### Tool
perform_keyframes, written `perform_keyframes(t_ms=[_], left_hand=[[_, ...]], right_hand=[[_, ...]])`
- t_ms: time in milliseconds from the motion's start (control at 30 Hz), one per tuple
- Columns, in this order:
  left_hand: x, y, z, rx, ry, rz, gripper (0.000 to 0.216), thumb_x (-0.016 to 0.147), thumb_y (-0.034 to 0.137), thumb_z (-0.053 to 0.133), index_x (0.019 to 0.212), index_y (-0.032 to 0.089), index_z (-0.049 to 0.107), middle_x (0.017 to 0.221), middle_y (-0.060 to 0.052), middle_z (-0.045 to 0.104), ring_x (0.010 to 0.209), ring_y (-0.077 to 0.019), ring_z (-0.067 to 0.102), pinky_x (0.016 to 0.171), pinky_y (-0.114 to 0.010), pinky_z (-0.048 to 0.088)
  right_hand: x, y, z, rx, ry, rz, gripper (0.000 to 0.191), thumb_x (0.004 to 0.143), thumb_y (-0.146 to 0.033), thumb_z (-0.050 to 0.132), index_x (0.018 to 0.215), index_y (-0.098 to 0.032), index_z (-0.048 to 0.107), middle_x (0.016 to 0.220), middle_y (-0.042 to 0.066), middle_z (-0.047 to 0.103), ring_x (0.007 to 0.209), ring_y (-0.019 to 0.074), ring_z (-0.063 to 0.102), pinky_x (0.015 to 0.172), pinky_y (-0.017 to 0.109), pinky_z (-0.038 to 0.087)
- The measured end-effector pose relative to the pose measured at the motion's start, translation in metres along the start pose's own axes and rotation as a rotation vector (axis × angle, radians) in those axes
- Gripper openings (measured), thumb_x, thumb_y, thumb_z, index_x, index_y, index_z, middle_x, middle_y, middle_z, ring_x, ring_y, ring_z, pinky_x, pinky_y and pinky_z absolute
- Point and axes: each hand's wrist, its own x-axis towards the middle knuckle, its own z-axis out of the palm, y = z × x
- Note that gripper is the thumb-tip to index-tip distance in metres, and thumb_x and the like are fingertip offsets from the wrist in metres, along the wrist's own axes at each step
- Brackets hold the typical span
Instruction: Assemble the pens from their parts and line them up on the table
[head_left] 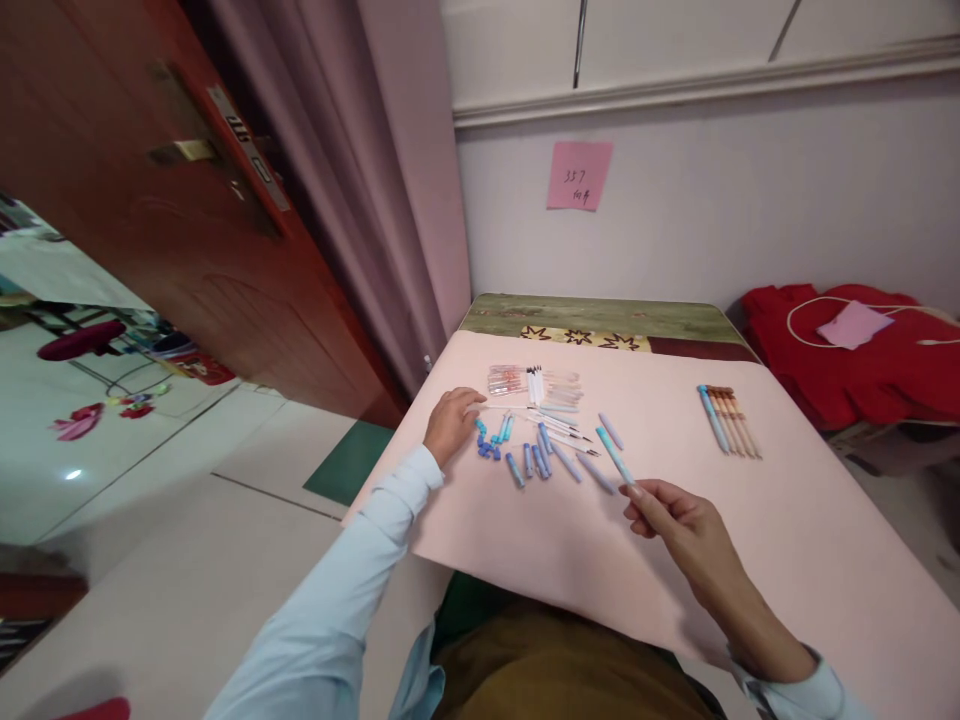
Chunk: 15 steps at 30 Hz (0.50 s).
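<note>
My right hand (671, 520) pinches a light blue pen barrel (613, 452) by its lower end, tilted up over the table. On the left, my left hand (452, 428) has its fingertips closed at the end of a thin white pen refill (508, 406). Below those fingers lie small blue and turquoise clips (489, 450). Several blue pen caps (536, 460) lie in the middle, with lavender barrels (596, 473) to their right. More white refills (562, 428) with dark tips are fanned out behind the caps. Clear and pinkish pen parts (510, 379) lie farther back.
A row of pens (731, 422), one blue and several brownish, lies on the right of the pink-covered table (810, 520). Red cloth (780, 330) with a white cord is beyond. A wooden door (247, 250) and curtain (397, 150) stand left.
</note>
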Motion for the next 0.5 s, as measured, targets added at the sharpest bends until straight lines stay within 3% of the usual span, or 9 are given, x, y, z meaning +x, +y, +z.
perform_keyframes(t_ms=[100, 267, 400, 500], left_hand=[[0.004, -0.029, -0.004, 0.227, -0.189, 0.159, 0.030, 0.078, 0.009, 0.057, 0.097, 0.023, 0.075, 0.112, -0.008, 0.072, 0.110, -0.0254, 0.059, 0.101, -0.041, 0.040], [-0.004, -0.039, 0.012, 0.371, -0.265, 0.240, 0.030, 0.082, 0.009, 0.051, 0.096, 0.020, 0.074, 0.103, -0.012, 0.073, 0.102, -0.0256, 0.061, 0.094, -0.040, 0.042], [-0.005, -0.037, 0.006, 0.383, -0.252, 0.202, 0.025, 0.083, 0.011, 0.050, 0.091, 0.019, 0.073, 0.099, -0.012, 0.072, 0.097, -0.0255, 0.061, 0.093, -0.040, 0.043], [-0.008, -0.024, -0.001, 0.280, -0.078, 0.131, 0.018, 0.083, 0.017, 0.054, 0.087, 0.020, 0.072, 0.099, -0.012, 0.071, 0.099, -0.0266, 0.060, 0.095, -0.041, 0.043]], right_hand=[[-0.010, 0.011, -0.003, 0.031, 0.015, 0.025, 0.051, 0.072, -0.064, 0.073, 0.086, -0.015, 0.074, 0.069, 0.006, 0.066, 0.059, 0.0152, 0.057, 0.058, 0.027, 0.048], [-0.021, 0.020, -0.002, 0.023, -0.011, 0.054, 0.050, 0.074, -0.063, 0.072, 0.084, -0.015, 0.074, 0.068, 0.005, 0.065, 0.058, 0.0134, 0.055, 0.058, 0.025, 0.045], [-0.021, 0.015, -0.001, 0.005, -0.028, 0.048, 0.049, 0.075, -0.063, 0.071, 0.087, -0.016, 0.075, 0.070, 0.005, 0.067, 0.061, 0.0144, 0.057, 0.061, 0.026, 0.047], [-0.021, 0.009, 0.004, -0.007, -0.021, 0.023, 0.051, 0.074, -0.065, 0.070, 0.088, -0.017, 0.077, 0.074, 0.007, 0.069, 0.068, 0.0183, 0.061, 0.065, 0.029, 0.051]])
